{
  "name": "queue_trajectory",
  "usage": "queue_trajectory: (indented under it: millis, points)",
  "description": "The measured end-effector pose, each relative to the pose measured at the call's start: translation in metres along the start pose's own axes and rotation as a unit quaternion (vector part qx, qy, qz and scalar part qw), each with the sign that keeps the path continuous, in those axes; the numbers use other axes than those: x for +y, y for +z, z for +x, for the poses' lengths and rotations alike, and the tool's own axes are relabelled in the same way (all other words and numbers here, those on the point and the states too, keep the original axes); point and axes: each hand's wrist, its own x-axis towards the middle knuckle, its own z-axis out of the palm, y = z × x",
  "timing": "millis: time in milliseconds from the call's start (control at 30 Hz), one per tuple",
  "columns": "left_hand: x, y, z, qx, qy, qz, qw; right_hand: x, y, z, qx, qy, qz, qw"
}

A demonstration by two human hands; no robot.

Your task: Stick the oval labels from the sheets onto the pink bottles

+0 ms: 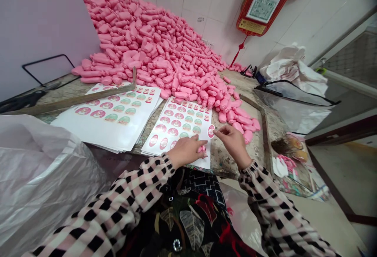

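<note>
Between the thumb and forefinger of my right hand (234, 143) is an oval pink-and-white sticker (211, 131), lifted off the paper. My left hand (187, 151) rests over the lower right of a sticker sheet (156, 147), its forefinger stretched to the right. A small pink bottle (202, 149) shows in part under its fingers, which are closed round it; most of the bottle is hidden. Rows of pink and green stickers cover the sheet. Beyond it rises a large heap of pink bottles (153, 48).
To the left lies a second stack of sticker sheets (97, 131) with a wooden strip (76, 100) across it. Scissors (29, 96) are farther left. A white plastic bag (44, 178) hangs at the table's left front. A wooden ledge (266, 143) borders the right side.
</note>
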Motion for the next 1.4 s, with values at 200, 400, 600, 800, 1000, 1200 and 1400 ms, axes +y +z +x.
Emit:
queue_trajectory:
  millis: [200, 400, 600, 800, 1000, 1200, 1400]
  points:
    - [0.003, -0.014, -0.020, 0.067, -0.126, -0.613, 0.777, -0.026, 0.012, -0.045, -0.020, 0.001, 0.307, 0.952]
    - [0.009, -0.017, -0.029, 0.062, -0.152, -0.754, 0.636, -0.050, 0.030, -0.074, -0.105, -0.022, 0.321, 0.941]
    - [0.008, -0.012, -0.032, 0.053, -0.135, -0.759, 0.634, -0.052, 0.029, -0.075, -0.144, -0.027, 0.319, 0.936]
    - [0.009, -0.010, -0.032, 0.044, -0.136, -0.754, 0.642, -0.052, 0.030, -0.075, -0.145, -0.026, 0.321, 0.936]
    - [0.008, -0.008, -0.031, 0.048, -0.120, -0.749, 0.650, -0.049, 0.031, -0.073, -0.159, -0.030, 0.326, 0.932]
    - [0.013, -0.009, -0.031, 0.050, -0.132, -0.736, 0.662, -0.046, 0.029, -0.074, -0.152, -0.065, 0.260, 0.952]
    - [0.013, -0.010, -0.034, 0.033, -0.130, -0.748, 0.650, -0.047, 0.015, -0.080, -0.067, -0.161, -0.076, 0.982]
